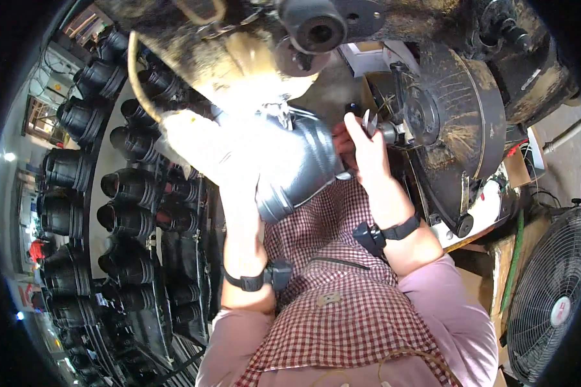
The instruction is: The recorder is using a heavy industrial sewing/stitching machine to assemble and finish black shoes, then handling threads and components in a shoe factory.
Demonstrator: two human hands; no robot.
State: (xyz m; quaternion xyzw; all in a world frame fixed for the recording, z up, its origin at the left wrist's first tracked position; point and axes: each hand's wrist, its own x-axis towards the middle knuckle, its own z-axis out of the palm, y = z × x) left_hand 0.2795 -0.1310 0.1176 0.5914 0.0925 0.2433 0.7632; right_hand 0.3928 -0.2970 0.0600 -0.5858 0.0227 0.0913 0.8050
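Checked apron (329, 322) and pink sleeves (452, 303) lie nearest to the camera, at the bottom. Between the two hands, in front of the apron, is a black shoe (310, 158), tilted, its layered sole edge toward the lower left. Left hand (197, 142) is at the left side of the shoe, but strong light washes it out, so I cannot tell how its fingers are set. Right hand (368, 145) is narrow, closed on metal snips (368, 122), with blades pointing up; its fingers are beside the right edge of the shoe, and I cannot tell if they also grip it. Each forearm wears a black band (397, 233). Above the shoe stands a dark, worn machine (403, 26), with a metal foot (279, 111) near the shoe's upper end; glare hides whether they touch. To the right are the machine's large wheel (461, 106) and, lower, a fan (552, 309). On the left, a rack (110, 174) carries many black shoes (64, 168) in rows.
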